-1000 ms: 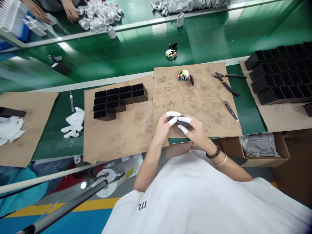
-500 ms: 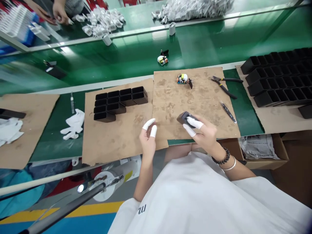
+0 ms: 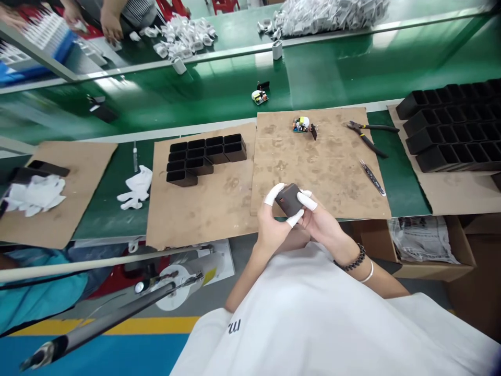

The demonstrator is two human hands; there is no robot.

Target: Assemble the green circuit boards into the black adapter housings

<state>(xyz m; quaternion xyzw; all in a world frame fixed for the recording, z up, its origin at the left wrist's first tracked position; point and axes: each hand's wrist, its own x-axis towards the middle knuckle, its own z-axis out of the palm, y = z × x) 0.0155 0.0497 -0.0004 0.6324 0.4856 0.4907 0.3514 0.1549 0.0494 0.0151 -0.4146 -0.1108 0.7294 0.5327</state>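
A small black plastic housing is held between both my hands, over the front edge of the cardboard sheet. My left hand grips its left side, and white finger cots cover the thumb and a fingertip. On the other side my right hand pinches the housing, also with white cots on its fingertips. Beyond my hands lies a small circuit board with coloured parts. To the right are diagonal cutters with black and yellow handles, and tweezers.
Black housings stand in rows on the left cardboard, and many more on the right. Another circuit board sits on the green belt. White gloves lie at left. Across the belt, a person's hand is near white parts.
My left hand has moved right and taken hold of the housing, which my right hand held alone before. The housing has turned and shifted slightly left. The view has shifted a little.
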